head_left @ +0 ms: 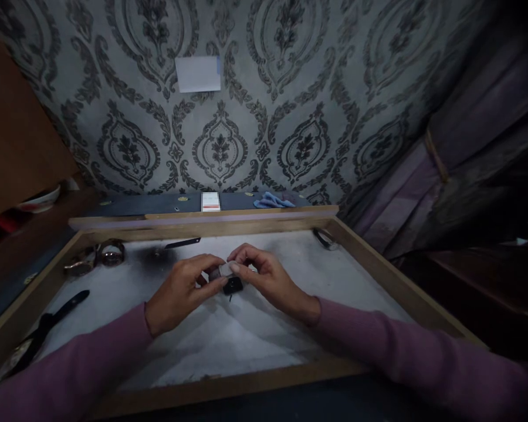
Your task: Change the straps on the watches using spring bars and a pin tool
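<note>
Pinching small watch part [226,275], both hands meeting

My left hand [182,293] and right hand [268,278] are bare, with no rings, watch or gloves on them. I wear a long-sleeved top in a dusty mauve-pink, a soft plain fabric without print or buttons. Each sleeve reaches my wrist and ends in a snug cuff, slightly creased along the forearms.
</note>
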`<state>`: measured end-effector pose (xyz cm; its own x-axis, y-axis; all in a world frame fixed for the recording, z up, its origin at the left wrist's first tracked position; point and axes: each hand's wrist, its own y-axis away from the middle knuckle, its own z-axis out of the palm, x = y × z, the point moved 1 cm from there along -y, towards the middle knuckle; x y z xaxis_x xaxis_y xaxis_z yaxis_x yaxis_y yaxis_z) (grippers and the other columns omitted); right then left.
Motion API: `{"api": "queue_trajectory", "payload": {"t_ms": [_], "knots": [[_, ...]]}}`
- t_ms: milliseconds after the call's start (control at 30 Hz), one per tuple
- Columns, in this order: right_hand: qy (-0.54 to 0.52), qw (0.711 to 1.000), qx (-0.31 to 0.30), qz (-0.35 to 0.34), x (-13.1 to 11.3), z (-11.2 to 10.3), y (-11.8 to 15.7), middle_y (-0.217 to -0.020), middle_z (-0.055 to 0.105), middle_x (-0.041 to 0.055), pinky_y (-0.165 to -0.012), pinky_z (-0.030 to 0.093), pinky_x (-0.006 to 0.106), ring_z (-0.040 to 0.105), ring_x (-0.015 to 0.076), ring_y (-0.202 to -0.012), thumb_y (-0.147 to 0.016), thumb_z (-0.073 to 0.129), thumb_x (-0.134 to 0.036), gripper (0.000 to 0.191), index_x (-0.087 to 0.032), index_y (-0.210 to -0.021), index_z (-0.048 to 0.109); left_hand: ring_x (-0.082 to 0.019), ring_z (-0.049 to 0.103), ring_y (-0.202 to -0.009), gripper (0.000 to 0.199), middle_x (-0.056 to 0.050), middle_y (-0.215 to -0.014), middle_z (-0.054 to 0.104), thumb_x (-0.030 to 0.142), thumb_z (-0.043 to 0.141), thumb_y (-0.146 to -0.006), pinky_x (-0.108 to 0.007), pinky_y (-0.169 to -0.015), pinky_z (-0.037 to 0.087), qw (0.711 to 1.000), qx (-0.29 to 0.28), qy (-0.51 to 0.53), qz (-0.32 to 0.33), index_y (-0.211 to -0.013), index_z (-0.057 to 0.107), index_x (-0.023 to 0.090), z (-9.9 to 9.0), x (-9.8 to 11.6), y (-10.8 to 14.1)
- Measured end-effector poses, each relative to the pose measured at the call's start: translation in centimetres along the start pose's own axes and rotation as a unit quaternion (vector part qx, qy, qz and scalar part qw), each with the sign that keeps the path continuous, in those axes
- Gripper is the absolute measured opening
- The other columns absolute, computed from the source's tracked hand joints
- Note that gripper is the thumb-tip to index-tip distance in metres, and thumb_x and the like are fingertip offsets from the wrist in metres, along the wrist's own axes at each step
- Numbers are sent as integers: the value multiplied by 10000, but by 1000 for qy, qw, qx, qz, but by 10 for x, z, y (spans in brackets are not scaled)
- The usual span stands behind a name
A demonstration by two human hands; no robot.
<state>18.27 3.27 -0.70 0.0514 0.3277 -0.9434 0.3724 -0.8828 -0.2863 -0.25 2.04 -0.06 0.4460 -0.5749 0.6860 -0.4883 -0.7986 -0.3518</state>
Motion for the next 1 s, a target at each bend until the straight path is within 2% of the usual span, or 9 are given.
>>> {"api": "queue_trajectory", "payload": {"t_ms": [100,233,467,600,767,867,1000], "knots": [[-60,998,-3,35,0,-1,0,-868,604,33,-769,400,297,534,163,-820,-786,651,-386,269,-182,-669,520,-115,569,-656,143,-18,-806,651,251,581,-853,-199,-564,456,1000,5,-28,3,-937,649,157,0,-2,0],[-127,987,42,84,4,-5,-1,-870,620,24,-714,392,271,506,127,-725,-751,653,-300,197,-172,-658,536,-124,586,-673,131,-26,-790,656,240,575,-836,-193,-559,468,999,0,-38,-1,-899,650,153,0,-6,1],[-105,986,33,121,12,-10,-4,-842,624,33,-695,377,272,505,133,-718,-711,655,-306,215,-168,-618,519,-103,543,-593,134,-6,-753,639,273,590,-825,-197,-529,403,998,-27,-39,-46,-876,635,158,-2,-9,1],[-74,988,7,135,19,-11,-6,-861,634,45,-678,386,271,513,139,-728,-722,664,-350,235,-165,-651,537,-78,494,-541,167,8,-770,614,312,607,-810,-201,-515,364,988,-53,67,-127,-863,606,153,-2,-11,-1],[-70,988,-40,133,24,-13,-6,-820,627,41,-593,382,254,485,115,-634,-745,684,-448,314,-162,-713,559,-102,510,-623,272,2,-748,618,346,712,-714,-212,-569,357,931,-87,275,-225,-816,561,144,1,-19,-5],[-70,989,-58,118,24,-14,-6,-843,633,48,-606,398,256,497,111,-634,-761,684,-483,349,-155,-728,569,-119,537,-687,260,-5,-768,633,309,734,-691,-234,-646,377,909,-99,322,-244,-826,590,140,1,-21,-5],[-67,990,-74,101,25,-12,-6,-816,639,41,-610,400,255,495,107,-626,-753,690,-520,385,-150,-730,584,-133,525,-712,200,-5,-740,620,322,694,-737,-258,-701,378,904,-104,340,-239,-810,635,145,0,-19,-4]]}}
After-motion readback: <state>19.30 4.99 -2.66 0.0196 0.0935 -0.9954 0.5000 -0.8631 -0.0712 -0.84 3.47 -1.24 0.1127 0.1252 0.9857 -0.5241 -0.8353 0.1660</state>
